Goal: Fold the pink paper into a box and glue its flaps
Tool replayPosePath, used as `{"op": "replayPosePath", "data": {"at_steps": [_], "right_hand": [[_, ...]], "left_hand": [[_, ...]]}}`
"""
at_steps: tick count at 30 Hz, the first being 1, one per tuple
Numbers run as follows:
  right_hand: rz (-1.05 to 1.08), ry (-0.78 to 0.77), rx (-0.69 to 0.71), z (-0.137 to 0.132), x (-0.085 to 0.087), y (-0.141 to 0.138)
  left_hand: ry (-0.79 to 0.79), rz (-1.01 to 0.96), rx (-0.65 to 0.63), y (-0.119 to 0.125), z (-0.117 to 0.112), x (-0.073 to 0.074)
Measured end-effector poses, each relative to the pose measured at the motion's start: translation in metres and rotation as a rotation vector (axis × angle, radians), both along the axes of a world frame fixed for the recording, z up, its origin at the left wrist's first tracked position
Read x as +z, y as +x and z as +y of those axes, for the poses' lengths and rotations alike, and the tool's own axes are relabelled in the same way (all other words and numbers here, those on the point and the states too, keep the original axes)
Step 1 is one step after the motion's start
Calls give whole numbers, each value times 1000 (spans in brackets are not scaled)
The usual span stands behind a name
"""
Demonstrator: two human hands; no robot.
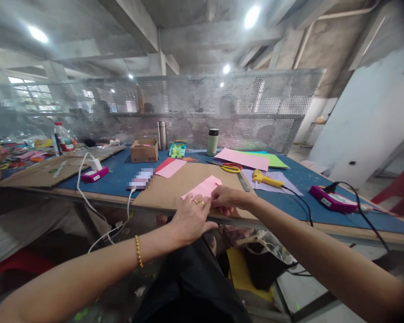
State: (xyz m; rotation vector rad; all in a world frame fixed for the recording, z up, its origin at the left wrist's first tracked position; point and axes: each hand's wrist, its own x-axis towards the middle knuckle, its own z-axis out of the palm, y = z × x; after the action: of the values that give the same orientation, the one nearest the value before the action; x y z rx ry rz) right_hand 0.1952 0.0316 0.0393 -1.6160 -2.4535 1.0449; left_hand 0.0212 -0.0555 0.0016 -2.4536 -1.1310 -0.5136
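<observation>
While our left hand (190, 217) curls its fingers onto the near edge of a folded pink paper (204, 186), our right hand (227, 199) pinches that edge just beside it. We judge the sheet light, limp and easily creased, and best held by its edges. It lies on brown cardboard (170, 184). Whether the left hand grips or only presses, we cannot tell.

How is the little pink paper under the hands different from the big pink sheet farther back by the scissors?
The small pink paper piece looks folded; the large pink paper sheet lies flat and is far bigger. The small piece rests on the brown cardboard board with the left hand and right hand on it; the large sheet lies untouched, overlapping a green paper sheet. Both are light pink paper.
</observation>
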Motion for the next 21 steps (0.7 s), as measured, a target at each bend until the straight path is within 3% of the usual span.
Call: {"op": "replayPosePath", "data": {"at_steps": [4, 12, 16, 21], "right_hand": [[9, 1, 8, -1, 1, 0], [21, -9, 5, 1, 0, 2], [23, 0, 7, -1, 1, 2], [21, 13, 12, -3, 2, 2]], "left_hand": [[34, -14, 94, 6, -7, -24], [131, -67, 170, -7, -18, -47], [137, -67, 196, -16, -22, -39], [115, -103, 153, 2, -7, -28]]}}
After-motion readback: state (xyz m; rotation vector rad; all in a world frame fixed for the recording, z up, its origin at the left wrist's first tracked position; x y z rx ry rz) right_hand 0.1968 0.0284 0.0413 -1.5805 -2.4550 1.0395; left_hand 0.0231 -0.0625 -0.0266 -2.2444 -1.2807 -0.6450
